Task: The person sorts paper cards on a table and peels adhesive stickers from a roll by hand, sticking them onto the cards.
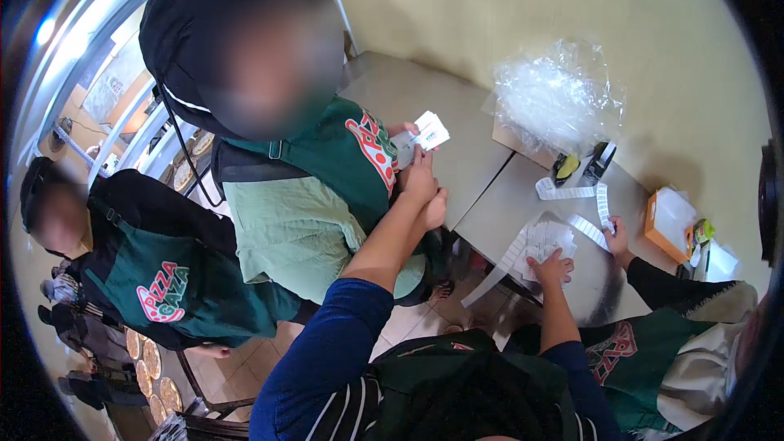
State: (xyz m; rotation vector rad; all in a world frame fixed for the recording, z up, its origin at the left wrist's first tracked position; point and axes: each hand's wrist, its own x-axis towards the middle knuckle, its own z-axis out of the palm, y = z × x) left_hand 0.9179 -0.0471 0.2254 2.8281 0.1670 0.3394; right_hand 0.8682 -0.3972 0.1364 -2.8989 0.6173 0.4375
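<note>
My left hand (420, 176) reaches out to the left, fingers closed at the lower edge of a small stack of white printed cards (433, 131). A co-worker in a green apron also holds that stack, with a hand (400, 127) at its far side. On the metal table, my right hand (552, 267) rests with fingers spread on a loose pile of white printed slips (549, 238). A long strip of white labels (500, 268) runs under the pile and over the table edge. Another person's hand (618, 237) at the right touches a label strip (603, 206).
A clear plastic bag (559, 98) sits on a cardboard box at the back of the metal table (482, 135). Near it lies a black and yellow object (566, 167). An orange box (665, 224) stands at right. Another aproned person (175, 278) stands left, near several pizzas (151, 359).
</note>
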